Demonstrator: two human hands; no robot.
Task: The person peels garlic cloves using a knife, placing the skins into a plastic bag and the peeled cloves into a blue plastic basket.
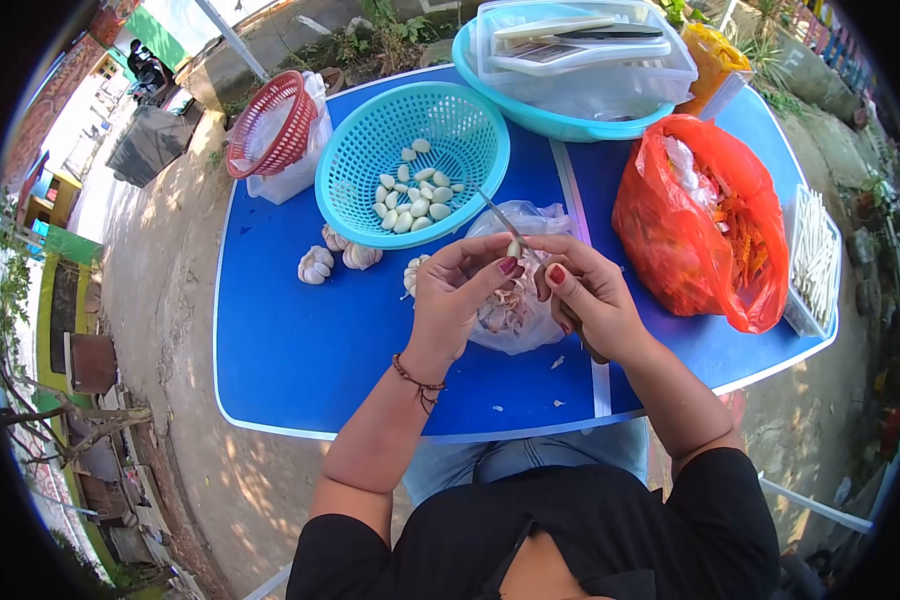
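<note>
My left hand (462, 285) pinches a small garlic clove (514, 250) between thumb and fingers. A knife (496, 212) is in my right hand (592, 290), its blade slanting up and left past the clove. Both hands are close together over a clear plastic bag (518, 335) that holds garlic skins (503, 310). Beyond them, a turquoise basket (370, 115) contains several peeled white cloves (420, 208). Unpeeled garlic bulbs (316, 265) lie left of my hands, and one is partly hidden behind my left hand.
The blue table (300, 350) carries a red plastic bag (660, 240), a container of cotton swabs (813, 262), and a red basket (288, 120). Clear plastic boxes (600, 85) sit in a second turquoise basin (570, 128). Skin scraps (558, 362) lie near the front edge.
</note>
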